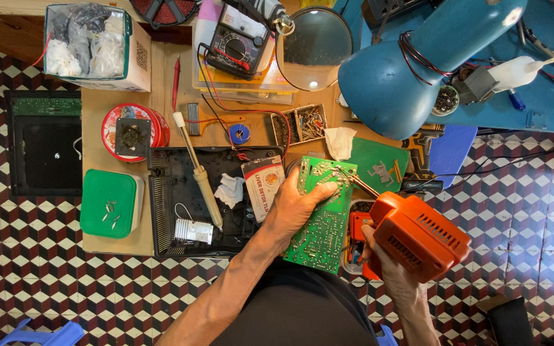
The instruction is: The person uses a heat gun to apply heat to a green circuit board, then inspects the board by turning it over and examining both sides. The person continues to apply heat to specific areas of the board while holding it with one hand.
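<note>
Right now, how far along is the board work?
Done: the black casing lies open and screws sit on the green lid. In hand: left hand steadies the green board, solder side up; right hand holds the orange solder gun, tip at the board's top edge. Left: board is still outside the casing.

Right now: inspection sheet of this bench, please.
Surface: low wooden board, crowded.
Job's things: green circuit board in left hand; orange soldering gun in right hand, tip on the board's top.
Clutter: pencil soldering iron, analog multimeter, magnifier, green-lidded box, red tin, screw tray.
Grippers: both hands gripping.
Cables: red and black leads.
Surroundings: blue lamp, patterned tile floor.
</note>
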